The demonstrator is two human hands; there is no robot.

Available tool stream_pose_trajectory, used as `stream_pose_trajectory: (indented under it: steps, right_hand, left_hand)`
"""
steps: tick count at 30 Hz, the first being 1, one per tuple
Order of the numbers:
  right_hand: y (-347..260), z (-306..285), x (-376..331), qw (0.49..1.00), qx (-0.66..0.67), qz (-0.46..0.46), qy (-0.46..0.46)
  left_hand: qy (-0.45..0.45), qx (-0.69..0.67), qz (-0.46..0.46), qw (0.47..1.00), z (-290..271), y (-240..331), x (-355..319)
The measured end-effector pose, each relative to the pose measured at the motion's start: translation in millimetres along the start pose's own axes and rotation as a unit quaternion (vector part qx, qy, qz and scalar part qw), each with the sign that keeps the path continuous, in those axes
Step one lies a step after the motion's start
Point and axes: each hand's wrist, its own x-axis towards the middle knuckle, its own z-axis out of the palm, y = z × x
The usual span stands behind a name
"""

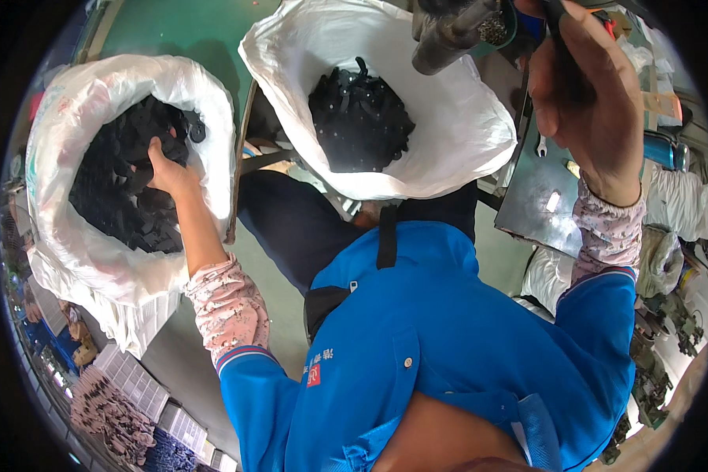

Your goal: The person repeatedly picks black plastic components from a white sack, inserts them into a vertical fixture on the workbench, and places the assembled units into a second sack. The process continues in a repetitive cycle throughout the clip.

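My left hand [171, 171] reaches into a white woven sack [55, 204] on the left, filled with flat black pieces [122, 200]. Its thumb points up and the fingers close around some pieces, their tips hidden among them. High on the right, my right hand [598, 110] is raised close to a dark machine head [456, 35]. A dark, narrow piece [565, 55] lies between its thumb and fingers, partly in shadow. Between the hands, a second white sack [448, 134] gapes below the machine head, with a heap of small black parts [362, 118] at its bottom.
A metal plate [539, 197] with a small wrench [542, 146] on it lies below my right hand. Green table surface [173, 31] shows behind the left sack. White crates [130, 381] and heaped parts [106, 417] stand at lower left, filled bags [680, 200] at far right.
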Motion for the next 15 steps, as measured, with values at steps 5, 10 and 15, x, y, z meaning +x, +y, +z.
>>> stream_pose_trajectory:
  steps: [5, 10, 15]
  right_hand:
    - [50, 31, 1, 0.989, -0.075, 0.025, -0.128]
    - [148, 58, 51, 0.945, -0.042, 0.228, -0.229]
    - [252, 69, 102, 0.926, 0.06, 0.342, -0.146]
  left_hand:
    - [0.013, 0.041, 0.093, 0.995, 38, 8, -33]
    - [0.017, 0.085, 0.114, 0.99, 30, 11, -31]
    - [0.027, 0.07, 0.111, 0.991, 36, 11, -33]
